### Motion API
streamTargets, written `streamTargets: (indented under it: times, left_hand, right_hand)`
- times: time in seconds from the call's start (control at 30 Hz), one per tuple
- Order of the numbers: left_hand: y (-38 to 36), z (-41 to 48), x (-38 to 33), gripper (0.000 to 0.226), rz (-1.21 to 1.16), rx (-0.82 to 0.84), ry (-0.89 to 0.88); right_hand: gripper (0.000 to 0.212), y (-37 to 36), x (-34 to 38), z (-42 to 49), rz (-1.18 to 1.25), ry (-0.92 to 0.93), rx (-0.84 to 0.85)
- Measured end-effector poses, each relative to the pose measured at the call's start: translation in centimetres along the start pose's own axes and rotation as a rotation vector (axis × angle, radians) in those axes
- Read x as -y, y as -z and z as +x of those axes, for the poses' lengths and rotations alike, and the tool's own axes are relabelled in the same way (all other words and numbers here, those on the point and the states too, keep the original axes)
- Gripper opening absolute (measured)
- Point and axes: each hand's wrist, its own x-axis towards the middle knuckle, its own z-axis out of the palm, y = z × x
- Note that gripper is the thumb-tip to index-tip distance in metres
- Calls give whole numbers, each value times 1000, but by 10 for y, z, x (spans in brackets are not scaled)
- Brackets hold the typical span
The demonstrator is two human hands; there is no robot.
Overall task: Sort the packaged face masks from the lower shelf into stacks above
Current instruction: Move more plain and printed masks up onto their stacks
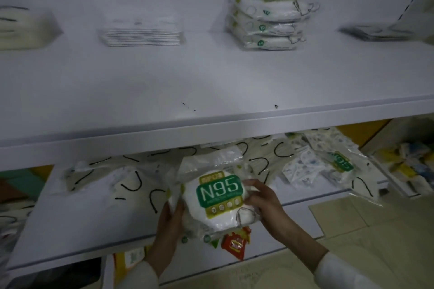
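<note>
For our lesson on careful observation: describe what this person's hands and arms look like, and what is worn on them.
The left hand and right hand are bare: no gloves, no ring or watch visible. A white left sleeve and white right sleeve cover the arms above the wrists.

At ten o'clock your pale stack (21,28) is smeared and cut off by the edge. The flat stack (141,33) at eleven and the dark stack (380,31) at two blur too. The fingers of your left hand (169,220) hide behind the N95 pack (218,195), and its small print is unreadable.
</note>
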Motion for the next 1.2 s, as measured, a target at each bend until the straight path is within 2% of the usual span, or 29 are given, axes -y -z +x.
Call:
streamTargets:
  times: [0.07,0.17,0.2,0.23,0.3,0.33,0.43,0.47,0.53,0.57,0.6,0.67,0.73,0.83,0.87,1.03,1.2]
  left_hand:
    - [6,-2,-6,85,7,-18,-5]
    - [33,12,5,121,3,-20,21]
    - [34,4,-9,120,-14,-20,29]
    - [33,-1,-21,105,-42,11,24]
    - [30,-19,-45,56,-75,91,-6]
    - [32,-22,-52,58,-90,117,13]
    - [39,-33,-67,86,-100,169,13]
    - [39,-40,-74,91,-99,177,11]
    - [37,-56,-84,88,-113,204,10]
    - [33,-67,-89,82,-113,217,16]
    - [27,-80,-97,80,-101,231,14]
    - [12,-106,-116,90,-81,274,-10]
    - [-4,-134,-133,90,-95,343,-58]
    - [-38,-164,-156,117,-70,472,-180]
    - [-50,-168,-164,119,-53,489,-232]
    - [-125,-171,-210,97,82,569,-384]
    - [-192,-149,-259,56,230,507,-443]
  right_hand:
    - [27,-20,5,-5,-106,37,12]
    - [31,-40,11,-10,-275,80,-25]
    - [29,-46,14,-11,-336,96,-34]
    - [23,-51,16,-13,-388,118,-37]
    - [24,-60,21,-18,-503,154,-18]
    - [31,-65,25,-21,-539,162,-7]
    - [51,-73,36,-28,-586,197,-34]
    - [65,-73,41,-30,-593,204,-46]
    - [101,-71,53,-39,-489,127,-16]
    - [109,-71,60,-47,-405,62,38]
    - [110,-71,67,-56,-327,0,108]
    - [110,-66,80,-76,-219,-60,185]
    - [112,-56,95,-94,-169,5,170]
    - [107,-35,138,-123,-167,169,139]
    - [105,-29,155,-131,-186,239,108]
    - [100,6,233,-140,-222,450,-20]
    - [46,29,300,-111,-186,463,-162]
